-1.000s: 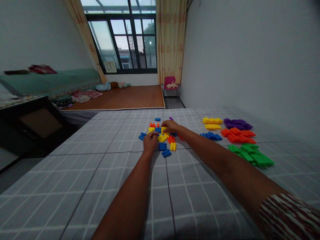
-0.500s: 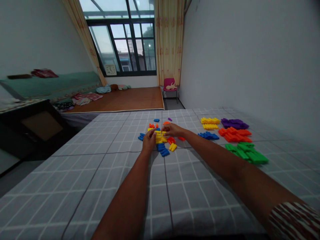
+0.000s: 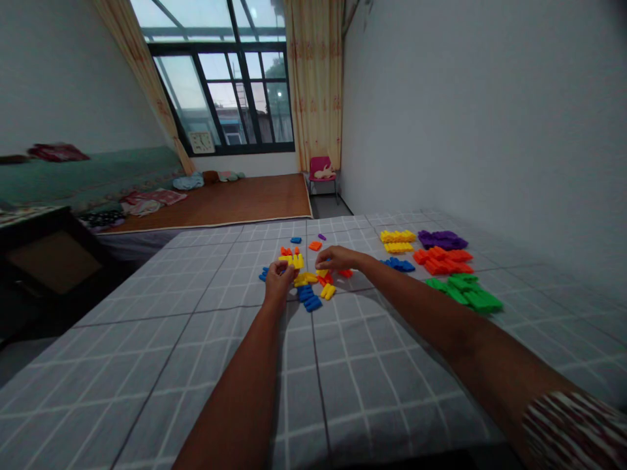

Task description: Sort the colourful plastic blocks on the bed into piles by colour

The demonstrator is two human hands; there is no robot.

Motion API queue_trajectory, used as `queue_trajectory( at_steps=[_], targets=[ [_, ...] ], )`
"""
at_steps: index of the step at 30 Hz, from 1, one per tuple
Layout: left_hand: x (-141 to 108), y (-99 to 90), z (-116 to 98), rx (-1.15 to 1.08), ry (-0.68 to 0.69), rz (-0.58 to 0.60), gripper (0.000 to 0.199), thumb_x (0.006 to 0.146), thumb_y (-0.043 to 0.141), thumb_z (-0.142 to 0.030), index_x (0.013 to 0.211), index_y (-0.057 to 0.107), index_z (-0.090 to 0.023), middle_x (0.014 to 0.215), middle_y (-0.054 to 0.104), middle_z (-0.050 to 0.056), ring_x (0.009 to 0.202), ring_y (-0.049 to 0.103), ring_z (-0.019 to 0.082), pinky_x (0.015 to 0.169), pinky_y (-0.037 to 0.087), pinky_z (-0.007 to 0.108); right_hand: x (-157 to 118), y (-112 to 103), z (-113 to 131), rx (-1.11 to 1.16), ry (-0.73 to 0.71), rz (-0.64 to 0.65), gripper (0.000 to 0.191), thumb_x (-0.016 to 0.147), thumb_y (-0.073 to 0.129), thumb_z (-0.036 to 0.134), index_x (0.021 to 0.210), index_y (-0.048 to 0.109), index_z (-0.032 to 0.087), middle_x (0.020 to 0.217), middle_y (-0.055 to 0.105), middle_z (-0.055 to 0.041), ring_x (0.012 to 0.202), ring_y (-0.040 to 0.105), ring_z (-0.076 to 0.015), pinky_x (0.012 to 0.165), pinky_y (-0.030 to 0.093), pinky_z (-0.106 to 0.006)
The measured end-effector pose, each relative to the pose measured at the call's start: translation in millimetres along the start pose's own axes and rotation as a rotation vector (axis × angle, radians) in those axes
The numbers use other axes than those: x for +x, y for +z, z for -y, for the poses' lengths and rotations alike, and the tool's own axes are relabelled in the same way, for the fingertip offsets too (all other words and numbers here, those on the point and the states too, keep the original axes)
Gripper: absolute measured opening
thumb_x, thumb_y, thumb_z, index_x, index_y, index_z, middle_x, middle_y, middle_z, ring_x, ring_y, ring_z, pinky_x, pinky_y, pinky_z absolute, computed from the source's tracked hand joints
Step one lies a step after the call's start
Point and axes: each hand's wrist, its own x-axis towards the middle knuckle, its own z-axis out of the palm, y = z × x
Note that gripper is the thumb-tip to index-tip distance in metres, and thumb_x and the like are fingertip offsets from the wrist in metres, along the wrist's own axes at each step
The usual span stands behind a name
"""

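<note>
My left hand (image 3: 279, 279) is closed on a joined strip of yellow plastic building blocks (image 3: 292, 261), raised a little above the cloth. To the right of it, my right hand (image 3: 339, 258) has its fingers bent down and pinched on a small yellow block (image 3: 322, 273), partly hidden by the fingertips. A small gap separates the two hands. Beneath and around them lie loose blocks: yellow ones (image 3: 306, 279), blue ones (image 3: 308, 298), a yellow pair (image 3: 328, 292), a red piece (image 3: 325, 280) and an orange piece (image 3: 315, 245).
Sorted piles lie to the right: yellow (image 3: 398, 239), purple (image 3: 442, 239), orange (image 3: 443, 260), blue (image 3: 398, 264) and green (image 3: 466, 293). A checked grey cloth (image 3: 372, 365) covers the surface. Small blue (image 3: 296, 240) and purple (image 3: 322, 237) pieces lie farther back.
My hands have moved apart; earlier they met at the yellow blocks. The yellow strip is lifted in my left hand, and my right hand has drawn away to the right. The view has turned slightly right.
</note>
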Motion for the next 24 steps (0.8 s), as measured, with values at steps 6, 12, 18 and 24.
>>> queue_trajectory(
  at_steps=[6,12,18,24],
  targets=[
    [-10.9,6.5,-3.4,0.02,-0.002,0.211,0.042,0.068,0.075,-0.04,0.099,0.062,-0.015,0.092,0.066,0.004,0.081,0.068,0.016,0.079,0.057,0.033,-6.4,12.9,24.5,-0.373,-0.19,-0.248,0.039,0.081,0.068,0.039,0.118,0.064,0.027,0.125,0.064,-0.0072,0.116,0.054,-0.0257,0.092,0.044,-0.035],
    [-16.7,5.0,-8.4,0.012,-0.033,0.302,0.047,0.068,0.076,-0.047,0.102,0.064,-0.016,0.097,0.07,0.008,0.087,0.069,0.019,0.079,0.057,0.035,-10.3,9.8,29.6,-0.411,-0.222,-0.15,0.041,0.08,0.067,0.036,0.118,0.064,0.02,0.112,0.069,-0.0091,0.1,0.061,-0.0253,0.087,0.046,-0.033],
    [-12.9,4.4,-6.3,0.027,-0.087,0.258,0.047,0.07,0.074,-0.045,0.105,0.064,-0.016,0.097,0.07,0.008,0.085,0.069,0.019,0.075,0.058,0.033,-60.0,-92.2,-50.7,-0.51,0.167,-0.273,0.047,0.069,0.076,0.023,0.115,0.068,0.017,0.12,0.063,-0.0124,0.1,0.062,-0.0227,0.085,0.047,-0.029],
    [-9.5,5.1,-5.0,0.076,-0.087,0.269,0.05,0.07,0.073,-0.048,0.106,0.065,-0.015,0.089,0.07,0.006,0.083,0.068,0.018,0.074,0.057,0.031,-132.4,-165.4,-150.4,-0.565,0.59,-0.151,0.039,0.07,0.074,0.027,0.108,0.072,0.02,0.096,0.074,-0.0078,0.084,0.067,-0.0216,0.074,0.049,-0.029]
  ],
)
